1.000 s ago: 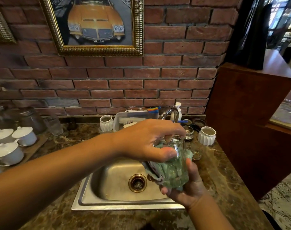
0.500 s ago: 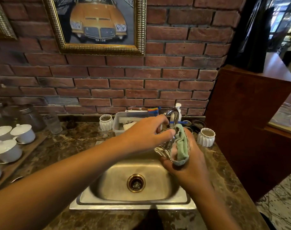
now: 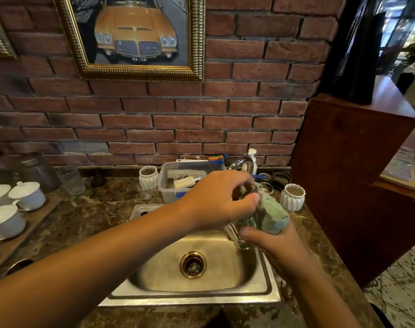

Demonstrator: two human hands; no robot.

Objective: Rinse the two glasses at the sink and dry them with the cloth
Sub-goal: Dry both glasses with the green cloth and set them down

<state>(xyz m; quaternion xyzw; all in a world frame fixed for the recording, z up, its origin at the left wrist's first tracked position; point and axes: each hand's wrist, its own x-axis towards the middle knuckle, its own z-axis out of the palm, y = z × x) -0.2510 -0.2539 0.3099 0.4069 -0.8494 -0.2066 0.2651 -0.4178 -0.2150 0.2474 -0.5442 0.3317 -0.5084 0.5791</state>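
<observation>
Holding glass (image 3: 234, 233) over sink (image 3: 189, 298), left hand (image 3: 216, 202) gripping it, right hand (image 3: 275, 247) clutching green cloth (image 3: 271, 217)

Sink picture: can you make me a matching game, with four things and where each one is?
Things:
1 green cloth
2 drain
3 white brush
4 lidded cups

Places:
A in the plastic tub
B on the wooden tray
C in the bottom of the sink
D against the glass, in the right hand

Pairs: 1-D, 2-C, 3-A, 4-B.
</observation>
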